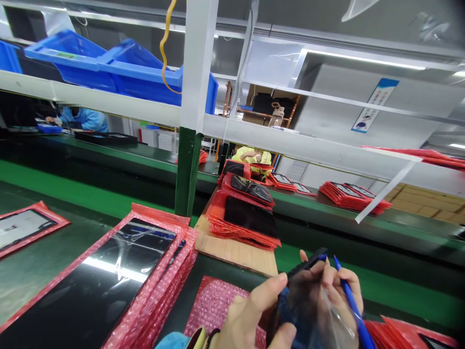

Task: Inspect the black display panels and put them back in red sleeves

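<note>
My left hand (250, 312) is closed round the near side of a dark, glossy screen panel (290, 315), tilted up towards me. Across the panel hangs a clear plastic film (332, 317). My right hand (345, 295) has its fingers at the panel's far corner and film, with a blue pen-like stick (350, 298) held between them. Whether those fingers pinch the film is unclear. Beneath my left hand lies a pink bubble-wrap sleeve (214, 300). To the left, a large black screen (94, 276) rests on a stack of pink bubble sleeves (163, 291).
A wooden board (236, 254) carries a pile of red sleeves and screens (250, 215). Red sleeves (403, 332) lie at lower right. A white-and-green post (198, 97) stands ahead, with blue bins (119, 65) on the rail. A person in yellow (240, 154) works beyond; another in blue sits far left.
</note>
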Demonstrator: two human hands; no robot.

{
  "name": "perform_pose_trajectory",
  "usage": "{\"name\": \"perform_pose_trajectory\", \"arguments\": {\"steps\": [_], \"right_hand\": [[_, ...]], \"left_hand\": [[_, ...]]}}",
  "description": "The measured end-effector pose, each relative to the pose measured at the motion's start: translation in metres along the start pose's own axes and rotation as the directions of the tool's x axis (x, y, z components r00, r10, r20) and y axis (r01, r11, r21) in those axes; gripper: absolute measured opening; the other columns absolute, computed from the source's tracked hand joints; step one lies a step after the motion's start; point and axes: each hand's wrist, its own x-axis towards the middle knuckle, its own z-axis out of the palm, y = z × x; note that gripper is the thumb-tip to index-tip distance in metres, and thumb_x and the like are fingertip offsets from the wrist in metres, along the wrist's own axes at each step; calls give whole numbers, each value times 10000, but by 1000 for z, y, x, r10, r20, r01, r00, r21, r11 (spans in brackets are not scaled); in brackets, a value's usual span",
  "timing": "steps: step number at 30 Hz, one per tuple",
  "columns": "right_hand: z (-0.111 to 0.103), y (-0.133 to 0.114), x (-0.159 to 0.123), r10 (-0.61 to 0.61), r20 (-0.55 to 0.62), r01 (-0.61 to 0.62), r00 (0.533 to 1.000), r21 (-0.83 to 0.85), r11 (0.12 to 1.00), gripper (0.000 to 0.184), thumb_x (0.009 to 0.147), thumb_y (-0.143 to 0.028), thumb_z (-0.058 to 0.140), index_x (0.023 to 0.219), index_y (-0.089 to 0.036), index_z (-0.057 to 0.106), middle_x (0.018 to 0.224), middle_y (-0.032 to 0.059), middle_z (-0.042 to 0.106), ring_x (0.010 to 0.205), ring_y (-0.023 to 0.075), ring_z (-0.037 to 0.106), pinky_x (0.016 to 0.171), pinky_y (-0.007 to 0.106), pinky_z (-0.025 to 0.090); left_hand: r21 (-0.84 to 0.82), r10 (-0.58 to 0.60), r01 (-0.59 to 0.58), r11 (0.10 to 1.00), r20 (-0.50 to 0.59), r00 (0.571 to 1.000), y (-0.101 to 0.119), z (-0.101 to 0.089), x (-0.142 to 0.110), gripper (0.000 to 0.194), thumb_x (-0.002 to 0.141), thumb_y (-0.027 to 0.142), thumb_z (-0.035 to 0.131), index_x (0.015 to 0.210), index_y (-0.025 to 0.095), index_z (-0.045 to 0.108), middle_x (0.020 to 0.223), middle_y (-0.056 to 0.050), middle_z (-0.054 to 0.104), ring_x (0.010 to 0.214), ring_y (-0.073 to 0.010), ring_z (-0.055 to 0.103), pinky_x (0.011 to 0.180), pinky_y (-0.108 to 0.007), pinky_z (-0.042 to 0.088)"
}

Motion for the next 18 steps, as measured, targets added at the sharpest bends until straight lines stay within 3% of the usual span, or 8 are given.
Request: {"name": "perform_pose_trajectory", "arguments": {"steps": [3,7,10,13,15,18], "right_hand": [[-7,2,1,65,-44,-67,997,-35,997,353,608,-228,828,877,-268,603,690,-63,616,804,130,628,714,205,538],[-6,-4,0,134,-47,-137,990,-61,989,348,623,-235,809,891,-259,589,699,-57,591,734,126,602,712,227,534],[-2,-11,0,178,-108,-189,978,-94,978,362,598,-237,821,884,-245,601,701,-54,584,652,112,576,696,242,546],[1,-13,1,282,-211,-304,936,-79,949,440,513,-233,860,879,-244,616,720,-47,624,668,107,613,638,183,544],[0,-14,1,334,-237,-360,912,-77,930,455,487,-238,867,872,-242,625,725,-43,650,694,108,637,626,156,545],[-4,-13,1,322,-238,-359,916,-133,924,427,511,-261,844,886,-241,642,753,-42,680,722,123,658,644,171,567]], "left_hand": [[-65,48,-46,997,33,998,3,0,11,550,857,305,617,1395,282,504,1021,-94,746,837,-245,721,874,-346,565],[-143,49,-43,989,40,998,8,-1,21,508,890,298,585,1390,262,503,1103,-108,725,904,-238,715,865,-330,561],[-336,99,-62,940,94,991,12,-2,28,547,891,315,606,1412,278,445,1180,-112,697,1014,-242,689,890,-318,539],[-529,134,-47,847,127,983,13,-3,34,616,879,427,613,1434,293,383,1206,-110,680,1070,-271,661,936,-376,506],[-571,80,-1,821,113,990,13,-5,38,620,896,513,540,1436,252,384,1169,-118,691,1078,-294,651,969,-438,477],[-544,-45,65,836,50,998,11,-8,41,594,927,534,448,1417,199,423,1188,-123,679,1150,-304,605,1033,-470,424]]}}
